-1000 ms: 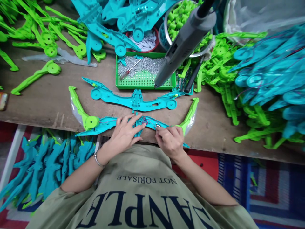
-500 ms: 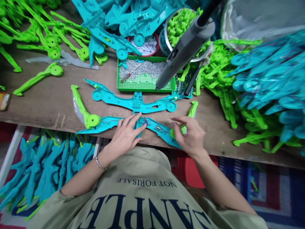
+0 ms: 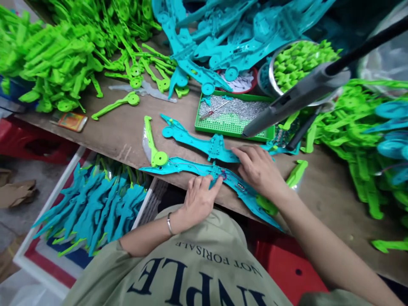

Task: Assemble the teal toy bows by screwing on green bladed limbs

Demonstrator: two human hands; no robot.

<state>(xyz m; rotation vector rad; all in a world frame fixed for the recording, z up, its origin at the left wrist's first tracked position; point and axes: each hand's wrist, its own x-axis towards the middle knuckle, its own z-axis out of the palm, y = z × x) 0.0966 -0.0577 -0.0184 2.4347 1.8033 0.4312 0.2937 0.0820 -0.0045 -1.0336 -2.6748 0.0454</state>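
Note:
Two long blue shells lie one behind the other on the table. The nearer shell has thin wires along it, a small metal part and a green arm with a round end at its left tip; another green arm meets its right part. My left hand rests at the middle of this shell, its fingers loosely spread beside the purple wires. The farther shell has its right half under my right hand, whose fingertips touch its edge; whether they grip it is hidden.
Behind the shells are a green tray of screws with a screwdriver, and a hanging grey tool. A metal bowl holds green pieces. Green arms and blue shells are heaped around. A crate stands lower left.
The view has swung left. My right hand has moved from the right green arm to the farther shell. My left hand has drawn slightly nearer to me, its fingers more bent.

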